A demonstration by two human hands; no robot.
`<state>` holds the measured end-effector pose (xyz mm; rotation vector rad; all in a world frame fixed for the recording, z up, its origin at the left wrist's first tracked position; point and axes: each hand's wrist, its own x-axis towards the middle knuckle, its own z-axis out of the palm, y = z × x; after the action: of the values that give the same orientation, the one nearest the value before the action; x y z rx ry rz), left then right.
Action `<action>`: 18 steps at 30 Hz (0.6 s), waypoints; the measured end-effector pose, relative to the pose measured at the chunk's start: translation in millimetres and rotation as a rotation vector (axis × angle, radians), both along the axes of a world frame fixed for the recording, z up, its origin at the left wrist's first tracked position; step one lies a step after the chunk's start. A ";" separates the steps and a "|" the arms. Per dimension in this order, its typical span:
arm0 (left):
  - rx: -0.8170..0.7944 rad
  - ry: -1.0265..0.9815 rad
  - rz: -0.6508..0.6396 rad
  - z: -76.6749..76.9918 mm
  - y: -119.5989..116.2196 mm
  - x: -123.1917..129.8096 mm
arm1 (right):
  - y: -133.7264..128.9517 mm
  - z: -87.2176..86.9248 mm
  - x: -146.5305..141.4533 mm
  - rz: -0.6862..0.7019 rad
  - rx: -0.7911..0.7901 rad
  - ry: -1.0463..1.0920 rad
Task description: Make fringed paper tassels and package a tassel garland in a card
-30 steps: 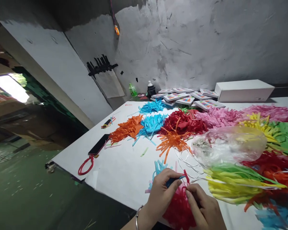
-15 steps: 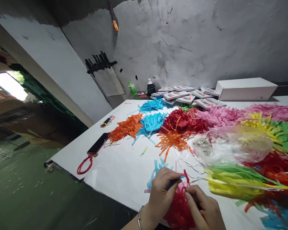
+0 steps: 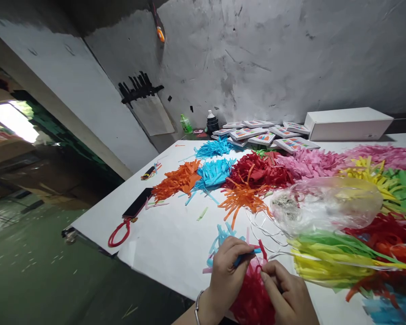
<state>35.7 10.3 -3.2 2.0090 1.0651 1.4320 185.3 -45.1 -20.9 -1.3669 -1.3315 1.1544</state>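
Head view: barely changed over the last second, keeping the same two-handed pinch; suggests slow, fine work at one spot. Clamping a blue item (image 3: pixel 256 251) between left hand (image 3: pixel 227 265) thumb and fingers; cannot tell tool or strip. Pinching with right hand (image 3: pixel 287 288) fingertips at the top of red tissue-paper fringe (image 3: pixel 253 295), below and between both grips.

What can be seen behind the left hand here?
Beyond the left hand, light-blue strips show against the white tabletop, with a pale purple strip end near them. The hand covers the rest, so where those strips lead cannot be seen.
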 end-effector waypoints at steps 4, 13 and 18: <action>-0.016 -0.009 0.005 -0.3 0.4 0.9 | 0.3 -1.8 -0.2 -0.010 0.011 0.027; -0.005 -0.016 0.020 1.4 0.9 3.4 | 0.6 -6.8 -0.5 -0.016 -0.011 0.047; -0.018 -0.018 0.024 0.7 0.1 3.5 | 0.7 -7.1 -1.2 -0.030 0.004 0.069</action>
<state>39.2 10.5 -2.5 1.9736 1.0936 1.4455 184.1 -44.3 -28.0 -1.3278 -1.2593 1.1676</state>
